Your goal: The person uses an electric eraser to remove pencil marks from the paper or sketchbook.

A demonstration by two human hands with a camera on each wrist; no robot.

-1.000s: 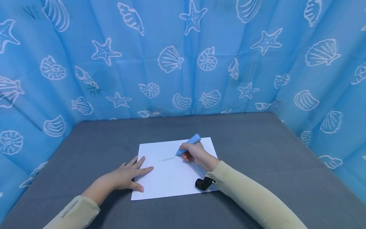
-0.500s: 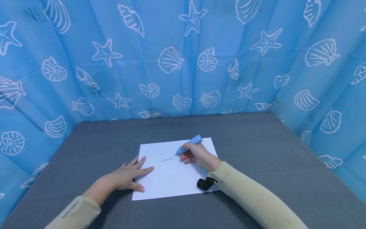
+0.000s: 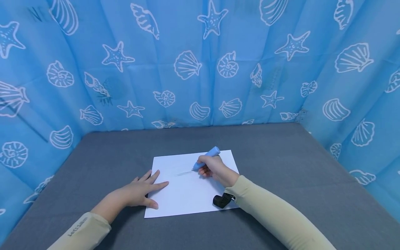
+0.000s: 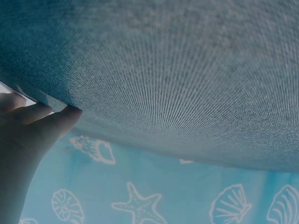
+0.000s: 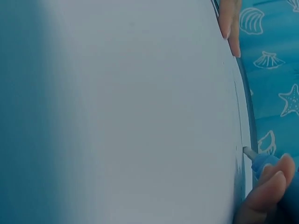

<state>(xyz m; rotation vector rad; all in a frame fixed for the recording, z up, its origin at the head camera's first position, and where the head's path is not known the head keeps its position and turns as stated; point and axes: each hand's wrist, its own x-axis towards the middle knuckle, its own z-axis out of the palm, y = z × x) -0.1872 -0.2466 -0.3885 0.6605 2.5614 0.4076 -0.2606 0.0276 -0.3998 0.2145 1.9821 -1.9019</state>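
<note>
A sheet of white paper (image 3: pixel 184 198) lies on the grey-covered table. My left hand (image 3: pixel 134 194) rests on the paper's left edge with its fingers spread; in the left wrist view the left hand (image 4: pixel 28 135) shows only partly. My right hand (image 3: pixel 215 168) pinches a thick blue pen (image 3: pixel 214 151) between thumb and fingers. The pen leans up to the right, its narrow tip at the right end of a faint grey line (image 3: pixel 184 173) on the paper. From the right wrist, the pen's pale tip (image 5: pixel 249 151) is at the paper's surface.
A black wrist camera (image 3: pixel 222 200) hangs under my right sleeve, over the paper's lower right corner. The grey tabletop (image 3: pixel 275 152) stretches around the sheet. Blue curtains (image 3: pixel 209 86) with white shells and starfish stand behind and at both sides.
My right hand shifted slightly right with its lower fingers loosened, then came back to the left with them curled in, still holding the pen. The left hand stays in place.
</note>
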